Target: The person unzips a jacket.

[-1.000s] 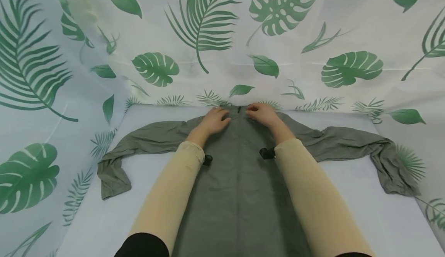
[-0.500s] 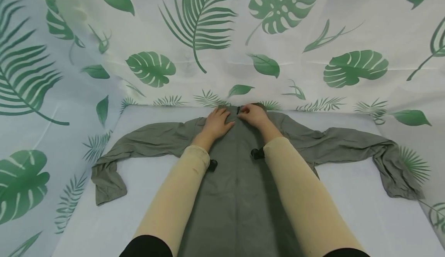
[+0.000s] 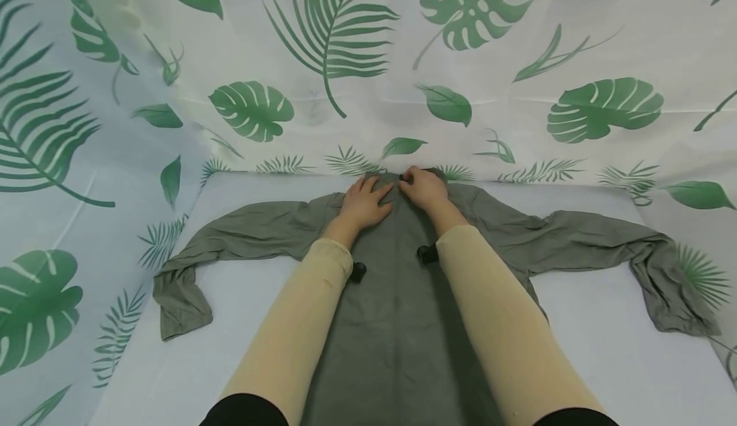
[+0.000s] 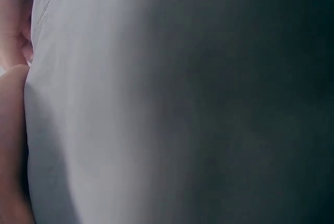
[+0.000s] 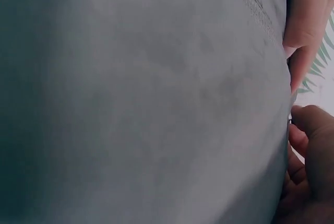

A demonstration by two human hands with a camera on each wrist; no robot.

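A grey-green long-sleeved jacket (image 3: pixel 368 349) lies spread face up, its collar at the far edge and a zip line down its middle. My right hand (image 3: pixel 425 189) is at the collar, thumb and fingers pinching the small dark zip pull (image 3: pixel 401 177) at the top of that line. In the right wrist view the right fingers (image 5: pixel 313 130) meet at a tiny shiny piece; the jacket (image 5: pixel 172 98) fills most of the picture. My left hand (image 3: pixel 364 203) rests on the collar's left side, fingers spread. In the left wrist view the blurred jacket (image 4: pixel 104 104) hides most of the hands.
The jacket's left sleeve in view (image 3: pixel 247 228) and right sleeve (image 3: pixel 593 237) stretch sideways, their cuffs bent toward me. Beneath is a white table surface (image 3: pixel 247 298). A leaf-printed curtain (image 3: pixel 357 119) hangs right behind the table and along both sides.
My right hand has moved left from the collar's right side to the zip pull and now pinches it. The left hand has shifted slightly right, its fingers spreading on the cloth.
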